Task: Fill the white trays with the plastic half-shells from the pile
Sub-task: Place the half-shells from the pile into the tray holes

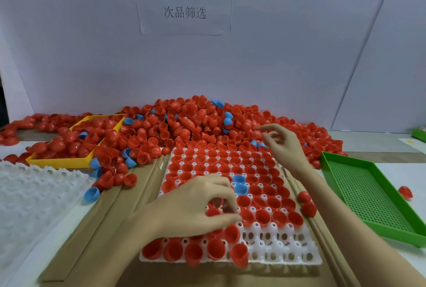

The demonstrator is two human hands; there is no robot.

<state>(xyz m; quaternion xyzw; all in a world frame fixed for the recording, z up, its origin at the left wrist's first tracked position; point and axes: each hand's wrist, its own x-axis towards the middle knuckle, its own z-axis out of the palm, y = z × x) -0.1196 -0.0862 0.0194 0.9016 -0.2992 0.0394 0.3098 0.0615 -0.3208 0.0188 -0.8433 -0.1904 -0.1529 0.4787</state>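
Tray-filling is well advanced: I judge the white tray (pixel 288 254) in front of me mostly loaded, with only the near-right pockets still bare white. My left hand (pixel 196 206) sits over the near-left part of the tray, its fingers (pixel 227 196) curled around what looks like a red half-shell (pixel 213 211) just beneath them, apparently seating it; several red shells lie loose and tilted nearer to me than those fingers, not yet settled. My right hand (pixel 283 146) hovers at the pile's (pixel 184 125) near edge, its fingers loosely curled and released, holding nothing I can see. Next move, I judge: pinch one shell from directly below the right fingers and carry it to the bare pockets. Shells are glossy, cup-shaped, mostly red, a few blue (pixel 239 185); seated ones face open side up.
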